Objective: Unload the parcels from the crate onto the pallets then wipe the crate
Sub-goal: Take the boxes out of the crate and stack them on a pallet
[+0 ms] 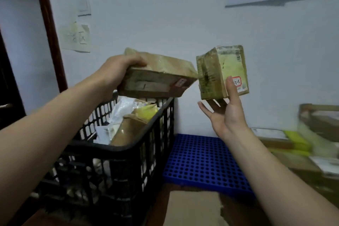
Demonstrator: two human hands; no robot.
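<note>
My left hand (117,71) grips one end of a flat brown taped parcel (157,80) and holds it tilted above the far side of the black plastic crate (128,150). Several more parcels and bags (128,126) lie inside the crate. To the right, a small cube-shaped parcel (220,71) with a white label is in the air. My right hand (225,115) is under it, palm up and fingers spread straight, thumb up against its front face. I cannot tell whether the fingertips touch its underside. The blue perforated pallet (205,161) lies on the floor below, right of the crate.
More parcels (293,143) are stacked at the right, blurred, beside the blue pallet. A flat piece of cardboard (192,207) lies on the floor in front of the pallet. A white wall stands close behind, and a dark door frame (49,29) rises at the left.
</note>
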